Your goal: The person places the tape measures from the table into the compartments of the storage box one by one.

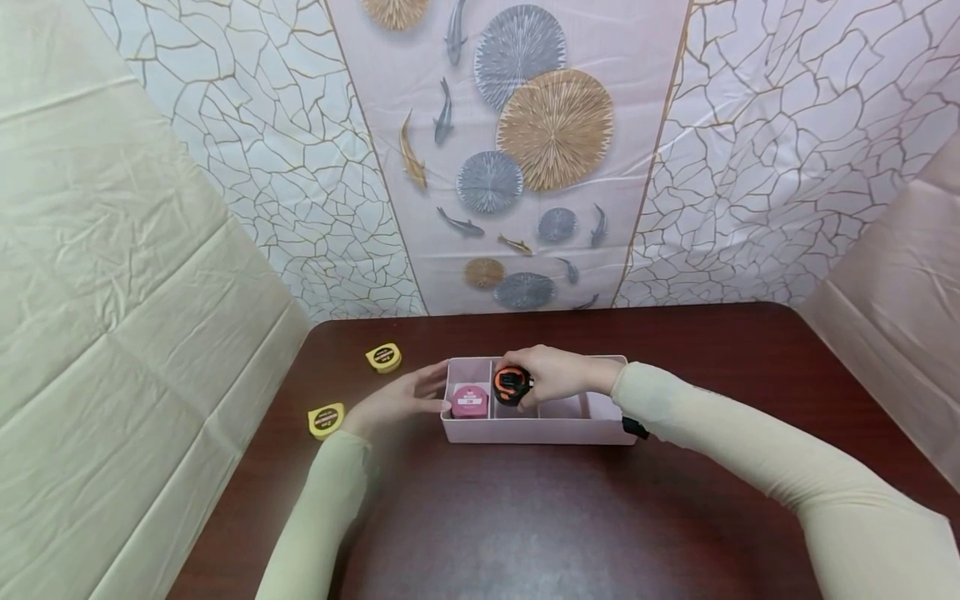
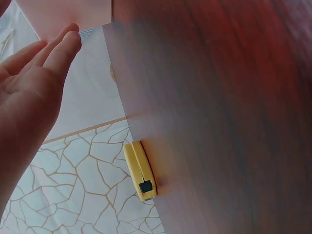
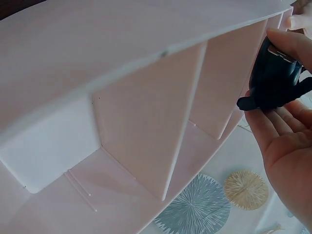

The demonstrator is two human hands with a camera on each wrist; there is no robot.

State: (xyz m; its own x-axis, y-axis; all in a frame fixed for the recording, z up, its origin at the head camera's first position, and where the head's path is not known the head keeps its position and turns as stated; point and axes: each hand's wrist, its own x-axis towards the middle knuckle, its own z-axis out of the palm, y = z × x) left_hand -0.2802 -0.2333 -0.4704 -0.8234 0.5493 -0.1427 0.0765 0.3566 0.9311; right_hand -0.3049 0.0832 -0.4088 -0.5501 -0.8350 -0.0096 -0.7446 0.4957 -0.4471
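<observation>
A pale pink divided box [image 1: 540, 432] lies lengthwise on the table, with a pink tape measure [image 1: 470, 402] in its leftmost compartment. My right hand [image 1: 558, 372] grips a black and orange tape measure [image 1: 512, 385] over the second compartment from the left. In the right wrist view, thumb and fingers stand on opposite sides of this dark tape measure [image 3: 274, 73], and a black strap hangs from it. My left hand [image 1: 397, 400] is at the box's left end, thumb by the front corner; its fingers look fairly straight in the left wrist view.
Two yellow tape measures lie on the dark wooden table [image 1: 510, 517] left of the box: one [image 1: 384, 357] behind the left hand, the other [image 1: 326, 421] beside the left wrist. Thin dividers [image 3: 187, 122] split the box. Patterned cloth [image 1: 247, 158] hangs behind the table.
</observation>
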